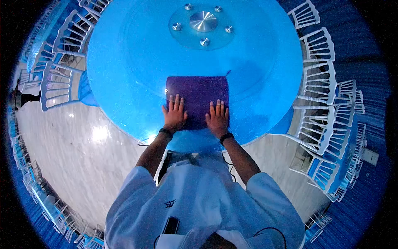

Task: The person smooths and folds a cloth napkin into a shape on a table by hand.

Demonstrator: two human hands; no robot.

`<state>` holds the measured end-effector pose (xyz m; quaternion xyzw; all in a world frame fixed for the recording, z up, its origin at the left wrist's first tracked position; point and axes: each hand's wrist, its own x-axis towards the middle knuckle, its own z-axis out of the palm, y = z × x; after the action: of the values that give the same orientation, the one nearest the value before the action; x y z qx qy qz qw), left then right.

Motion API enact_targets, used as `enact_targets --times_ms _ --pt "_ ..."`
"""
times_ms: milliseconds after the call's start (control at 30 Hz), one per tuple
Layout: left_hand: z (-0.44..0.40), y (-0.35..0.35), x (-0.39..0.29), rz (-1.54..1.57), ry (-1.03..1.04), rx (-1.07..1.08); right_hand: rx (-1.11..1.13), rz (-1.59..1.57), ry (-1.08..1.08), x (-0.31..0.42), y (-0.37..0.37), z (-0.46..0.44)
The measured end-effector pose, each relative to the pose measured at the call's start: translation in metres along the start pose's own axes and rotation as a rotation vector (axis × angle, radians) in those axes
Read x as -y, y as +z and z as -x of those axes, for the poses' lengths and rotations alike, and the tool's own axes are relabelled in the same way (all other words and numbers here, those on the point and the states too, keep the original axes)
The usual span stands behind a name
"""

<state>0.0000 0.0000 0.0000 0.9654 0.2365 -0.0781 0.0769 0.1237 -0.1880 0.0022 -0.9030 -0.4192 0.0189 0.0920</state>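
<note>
A dark purple cloth (197,89), folded into a rough square, lies flat on the round blue table (120,74) near its front edge. My left hand (175,115) rests palm down on the cloth's left part, fingers stretched and pointing away from me. On the right part lies my right hand (217,118), also flat with its fingers a little apart. Neither hand grips anything. A small loop or thread sticks out at the cloth's far right corner. Each wrist wears a dark band.
Beyond the cloth, a glass disc with a round metal hub (203,21) and several small metal knobs sits mid-table. White chairs (319,83) line the right side, and more white chairs (62,85) stand at the left. Pale marble-like floor (83,145) surrounds the table.
</note>
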Motion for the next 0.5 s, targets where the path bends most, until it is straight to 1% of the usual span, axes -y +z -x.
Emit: enact_targets --times_ms 67,100,167,233,300,367,400,467,500 --pt "0.004 -0.004 0.001 -0.003 0.006 -0.028 0.067 0.033 -0.001 0.005 -0.011 0.005" --pt "-0.001 0.0 -0.007 0.016 0.01 -0.032 0.07 0.053 0.0 -0.004 -0.009 0.01" --pt "-0.001 -0.006 -0.01 0.059 -0.012 0.029 0.06 0.05 -0.027 -0.008 -0.003 0.025" --pt "0.001 -0.012 -0.014 0.076 -0.014 0.043 0.092 0.054 -0.04 -0.007 -0.007 0.032" --pt "-0.003 -0.015 -0.014 0.081 -0.016 0.047 0.11 0.052 -0.054 -0.003 -0.007 0.027" --pt "-0.006 -0.016 -0.013 0.092 -0.005 0.045 0.045 -0.017 -0.041 0.0 -0.009 0.014" --pt "-0.006 -0.013 -0.012 0.089 -0.008 0.048 0.047 -0.021 -0.042 0.0 -0.008 0.007" --pt "-0.008 -0.005 -0.01 0.063 0.019 -0.049 0.085 -0.003 -0.005 0.001 -0.003 -0.008" --pt "-0.008 -0.004 -0.01 0.058 0.022 -0.041 0.089 -0.01 0.0 0.001 -0.004 -0.012"
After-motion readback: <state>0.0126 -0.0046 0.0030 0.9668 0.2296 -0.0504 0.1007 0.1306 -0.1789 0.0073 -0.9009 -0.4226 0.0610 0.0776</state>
